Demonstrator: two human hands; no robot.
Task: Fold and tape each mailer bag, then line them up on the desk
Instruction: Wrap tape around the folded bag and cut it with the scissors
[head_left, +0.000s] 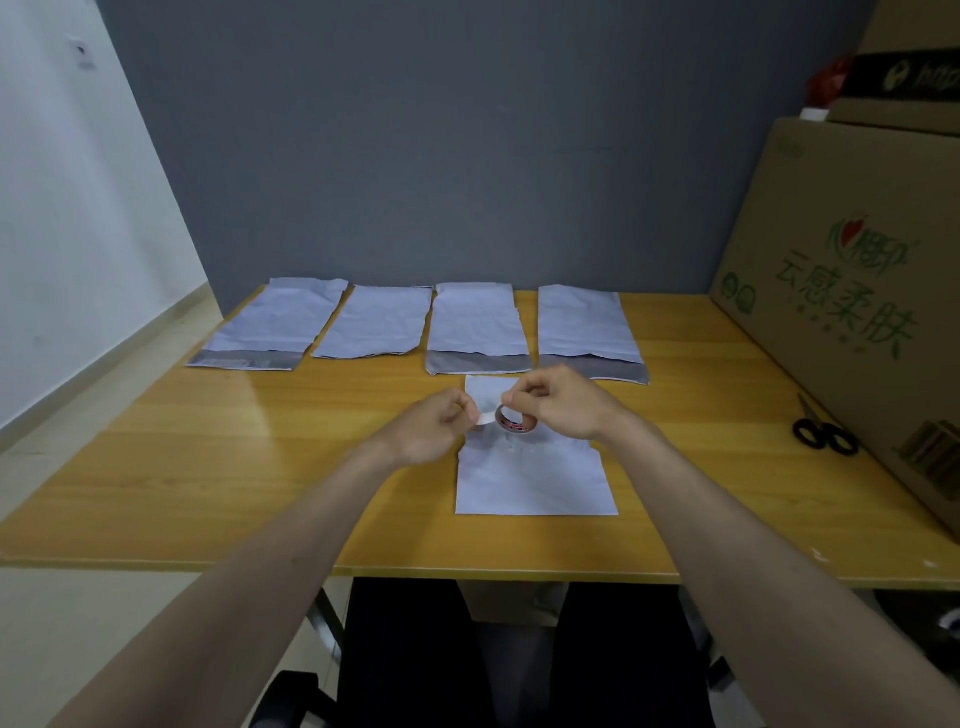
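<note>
A folded white mailer bag (535, 480) lies on the wooden desk (208, 467) right in front of me. Above it my right hand (556, 402) holds a small roll of tape (514, 420), and my left hand (441, 423) pinches the tape's free end (485, 417), pulled a short way off the roll. Several white mailer bags lie flat in a row along the back of the desk, from the leftmost bag (270, 325) to the rightmost bag (587, 327); some show a grey strip at their near edge.
A big cardboard box (852, 291) stands on the desk's right side, with more boxes stacked on it. Black-handled scissors (823, 431) lie next to its base. A grey partition (467, 156) backs the desk. A black chair sits below the front edge.
</note>
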